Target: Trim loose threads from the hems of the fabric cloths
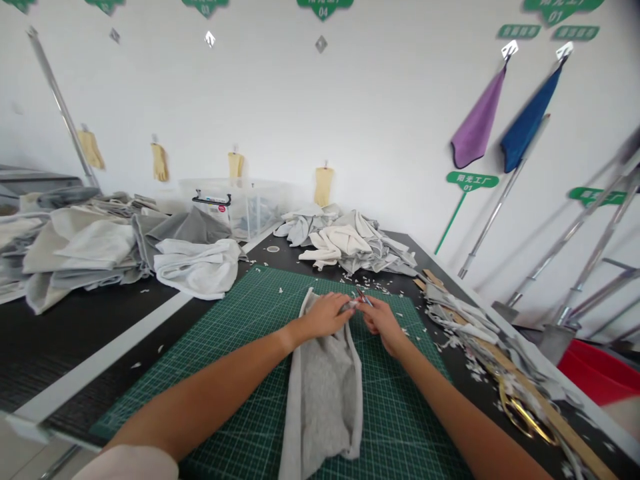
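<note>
Head view, and over on the green cutting mat (407, 427), a grey fabric strip (320, 393) lying lengthwise, right under both hands! Left hand (325, 317), fingers (340, 313) clenched, pinching the strip's top end. Right hand (383, 323), fingers (373, 321) curled tight around small scissors (363, 298), blades at that same end. Off to the right, gold-handled shears (525, 417) among white offcuts (470, 347) on the dark table (90, 340).

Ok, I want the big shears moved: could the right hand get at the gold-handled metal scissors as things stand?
Probably yes: the right hand is over the green cutting mat, and only white fabric scraps seem to lie between it and the gold-handled metal scissors beside the mat.
</note>
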Available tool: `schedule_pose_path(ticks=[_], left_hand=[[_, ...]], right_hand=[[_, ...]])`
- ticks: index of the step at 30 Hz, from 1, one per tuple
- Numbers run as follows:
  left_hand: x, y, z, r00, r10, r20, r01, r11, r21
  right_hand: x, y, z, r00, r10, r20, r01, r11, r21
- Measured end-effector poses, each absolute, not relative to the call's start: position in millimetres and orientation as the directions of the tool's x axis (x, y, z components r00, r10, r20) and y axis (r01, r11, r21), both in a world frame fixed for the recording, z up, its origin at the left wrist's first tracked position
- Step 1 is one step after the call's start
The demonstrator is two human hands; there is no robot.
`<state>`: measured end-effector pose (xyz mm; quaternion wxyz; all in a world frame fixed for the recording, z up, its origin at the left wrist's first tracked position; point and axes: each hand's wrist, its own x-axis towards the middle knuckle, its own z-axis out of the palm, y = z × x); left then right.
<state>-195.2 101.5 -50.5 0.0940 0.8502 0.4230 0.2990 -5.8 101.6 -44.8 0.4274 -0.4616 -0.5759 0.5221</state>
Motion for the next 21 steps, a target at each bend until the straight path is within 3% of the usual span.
schedule_pose_path(ticks=[15, 21], left_hand=[[-198.0, 100.5, -57.0, 0.258, 0.864, 0.432, 0.526, -0.501, 0.687], [-199.9, 104.2, -57.9, 0.202, 0.872, 0.446, 0.491, -0.484, 0.724]], right_hand=[[-8.7, 99.9, -58.1, -0.101, 0.991, 0.093, 0.143, 0.107, -0.984], [-10.6, 100.3, -57.7, -0.111, 0.99, 0.084, 0.201, 0.105, -0.974]])
